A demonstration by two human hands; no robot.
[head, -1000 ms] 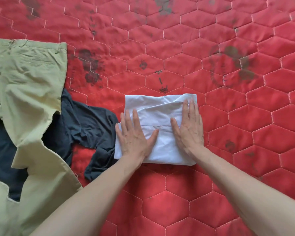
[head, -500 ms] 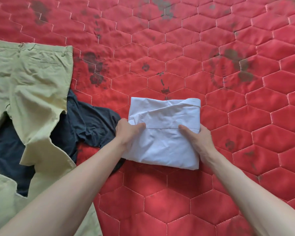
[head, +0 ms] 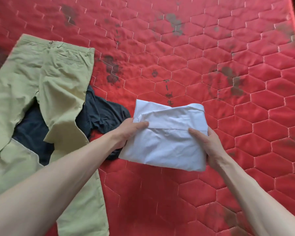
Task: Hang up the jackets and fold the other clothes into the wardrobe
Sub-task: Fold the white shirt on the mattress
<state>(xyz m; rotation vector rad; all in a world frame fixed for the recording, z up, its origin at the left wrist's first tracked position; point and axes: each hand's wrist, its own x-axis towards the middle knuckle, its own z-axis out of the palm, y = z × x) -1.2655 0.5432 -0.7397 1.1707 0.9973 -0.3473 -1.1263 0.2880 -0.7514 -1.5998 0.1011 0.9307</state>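
Folded shirt (head: 169,133) sits centre on the quilted mattress (head: 211,57), between left hand (head: 128,132) and right hand (head: 209,147). Trousers (head: 46,86) lie at left, overlapping a dark garment (head: 102,114) just left of the shirt.

white folded shirt (head: 167,133): 1 | green trousers (head: 41,86): 1 | dark garment (head: 100,114): 1 | hands: 2

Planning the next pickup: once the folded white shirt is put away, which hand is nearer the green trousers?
Left. The left hand grips the white shirt on the side facing the green trousers; the right hand holds the far side.
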